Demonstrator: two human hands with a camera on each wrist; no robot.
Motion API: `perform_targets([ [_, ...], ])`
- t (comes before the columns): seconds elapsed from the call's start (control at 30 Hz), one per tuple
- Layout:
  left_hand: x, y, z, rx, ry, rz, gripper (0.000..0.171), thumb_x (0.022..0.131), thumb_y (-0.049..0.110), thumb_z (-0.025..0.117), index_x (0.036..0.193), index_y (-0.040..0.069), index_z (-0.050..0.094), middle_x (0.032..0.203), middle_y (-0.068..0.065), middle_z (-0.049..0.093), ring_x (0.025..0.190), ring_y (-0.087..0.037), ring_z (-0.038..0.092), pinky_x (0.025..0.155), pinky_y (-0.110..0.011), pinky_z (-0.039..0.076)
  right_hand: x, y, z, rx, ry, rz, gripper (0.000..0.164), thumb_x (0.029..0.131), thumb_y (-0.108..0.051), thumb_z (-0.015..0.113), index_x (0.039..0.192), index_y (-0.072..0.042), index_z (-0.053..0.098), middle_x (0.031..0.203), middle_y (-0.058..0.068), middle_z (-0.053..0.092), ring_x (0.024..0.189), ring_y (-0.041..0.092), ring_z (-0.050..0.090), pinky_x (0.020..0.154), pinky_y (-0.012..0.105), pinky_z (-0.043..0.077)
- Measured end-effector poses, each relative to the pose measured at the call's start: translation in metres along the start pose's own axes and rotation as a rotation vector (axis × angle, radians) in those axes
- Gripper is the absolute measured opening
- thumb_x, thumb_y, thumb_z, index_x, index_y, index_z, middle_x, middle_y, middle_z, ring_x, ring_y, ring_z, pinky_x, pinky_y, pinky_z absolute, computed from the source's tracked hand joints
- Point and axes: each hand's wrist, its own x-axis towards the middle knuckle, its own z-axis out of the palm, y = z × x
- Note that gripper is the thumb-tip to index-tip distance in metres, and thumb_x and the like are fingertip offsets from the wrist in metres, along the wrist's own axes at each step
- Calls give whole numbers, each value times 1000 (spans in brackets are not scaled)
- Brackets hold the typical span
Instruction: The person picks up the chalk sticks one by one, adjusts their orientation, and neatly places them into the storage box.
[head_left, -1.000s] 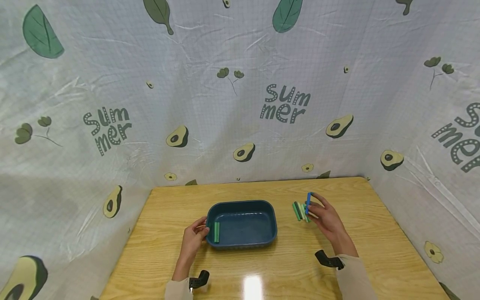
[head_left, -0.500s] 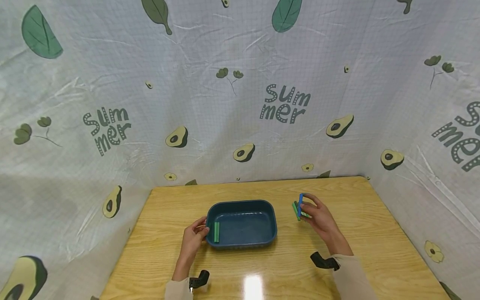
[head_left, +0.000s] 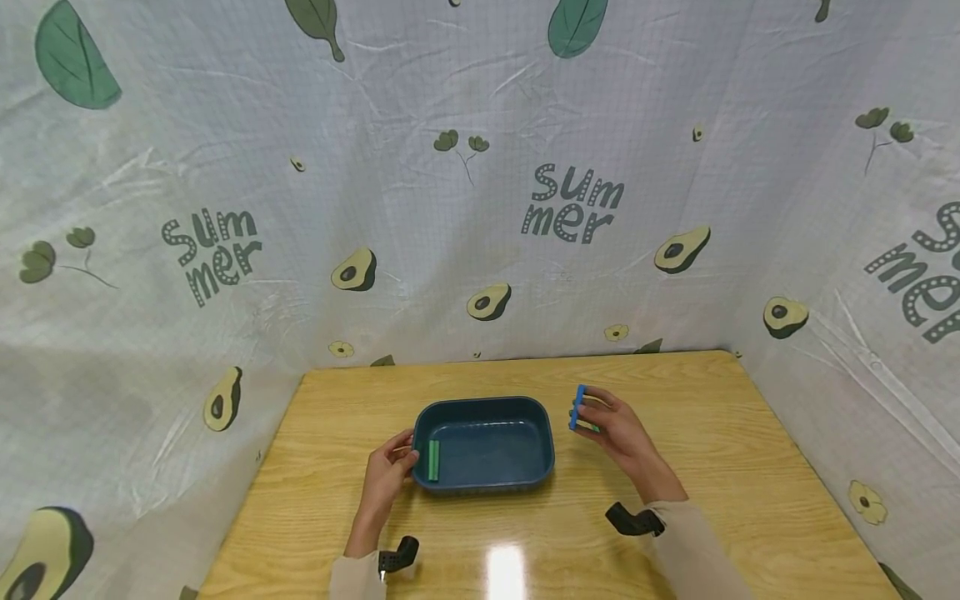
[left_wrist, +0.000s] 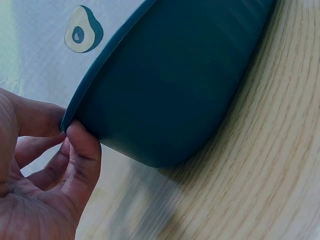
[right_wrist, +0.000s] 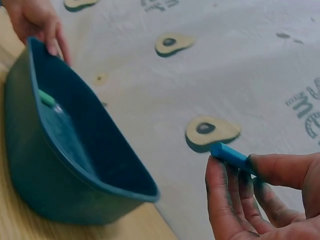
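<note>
Head view: a wood-grain table (head_left: 690, 408) with a pale glare patch (head_left: 505, 571) at its near edge runs back to a whitish plastic sheet (head_left: 420, 208), which hangs behind and on both sides, printed with avocados, leaves and the word "summer"; a dark blue bin (head_left: 491, 454) sits on the table, two green sticks (head_left: 436, 460) lying side by side within it, close to its nine o'clock wall; with the bin as the dial's centre, the left hand (head_left: 388, 472) is between eight and nine o'clock, gripping the rim, and the right hand (head_left: 615, 429) is towards three o'clock, its fingers pointing to ten o'clock; at two o'clock, apart from the bin, a blue stick (head_left: 577, 408) stands near upright in that hand's fingertips; a bit of green (head_left: 596, 428) shows beside the fingers, though whether it lies on the table or in the hand is hard to tell.

Left wrist view: the bin's outer wall fills twelve o'clock, with wood grain at four; the left hand comes in from eight o'clock, thumb and fingers pinching the rim from either side.

Right wrist view: the bin stands at nine o'clock, the left hand on its far end at ten; at four o'clock the right hand, palm partly showing, pinches the blue stick between thumb and fingertips, before the blurred sheet.
</note>
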Motion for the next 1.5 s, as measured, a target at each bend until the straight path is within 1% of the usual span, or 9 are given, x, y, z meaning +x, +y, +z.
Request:
perform_targets([
  [0.17, 0, 2, 0, 1, -3, -4, 44, 94, -1, 57, 138, 4, 55, 129, -19, 57, 100, -16, 57, 69, -23, 52, 3, 0, 13, -17, -34, 29, 59, 98, -7, 56, 149, 0, 27, 106, -3, 60, 97, 13, 64, 91, 36, 55],
  [0.33, -1, 2, 1, 0, -4, 2, 44, 94, -2, 57, 138, 3, 55, 128, -20, 57, 100, -17, 57, 69, -23, 51, 7, 0, 25, -12, -58, 53, 55, 97, -4, 57, 146, -1, 33, 102, -2, 62, 94, 14, 66, 91, 39, 55],
  [0.6, -2, 3, 0, 1, -7, 10, 43, 95, -1, 57, 138, 1, 54, 129, -22, 56, 99, -16, 57, 68, -22, 51, 13, 4, 47, -60, -113, 95, 54, 97, -5, 58, 146, 0, 35, 104, -2, 63, 95, 13, 65, 97, 47, 52],
  [0.7, -2, 2, 0, 1, -7, 13, 43, 94, -1, 58, 137, 1, 55, 129, -23, 56, 98, -15, 57, 67, -22, 51, 16, 8, 58, -73, -108, 121, 56, 95, -5, 59, 146, 0, 36, 107, 2, 61, 95, 14, 64, 98, 49, 51],
  [0.8, -2, 1, 0, -5, -2, 8, 43, 94, -2, 58, 137, 1, 55, 128, -23, 57, 95, -12, 57, 66, -23, 50, 20, 13, 69, -81, -109, 147, 57, 94, -5, 60, 146, 0, 36, 115, 9, 58, 96, 16, 64, 97, 49, 51],
  [0.93, -2, 0, 0, -8, 2, 8, 43, 94, -2, 58, 137, 0, 55, 128, -23, 57, 93, -10, 58, 65, -23, 50, 25, 21, 82, -78, -119, 164, 57, 94, -4, 60, 146, 0, 36, 125, 19, 54, 101, 20, 63, 96, 48, 52],
  [1.13, -3, 1, 0, -3, 0, 1, 43, 95, -1, 58, 138, 1, 54, 130, -22, 56, 97, -13, 57, 66, -23, 50, 33, 32, 97, -94, -127, 180, 56, 94, -4, 61, 145, 0, 39, 130, 23, 53, 105, 23, 63, 94, 48, 53],
  [1.33, -3, 2, 0, -6, -1, 4, 43, 94, 0, 58, 138, 1, 54, 130, -23, 56, 95, -12, 57, 66, -22, 51, 39, 39, 110, -116, -134, 211, 58, 92, -3, 63, 145, 0, 39, 123, 22, 57, 102, 24, 64, 92, 48, 54],
  [1.5, -1, 2, 0, 4, 1, 13, 43, 94, -1, 57, 137, 1, 55, 129, -22, 56, 96, -12, 57, 67, -21, 51, 46, 45, 119, -125, -94, 245, 56, 90, 0, 64, 142, 2, 43, 113, 17, 62, 93, 23, 66, 87, 49, 56],
])
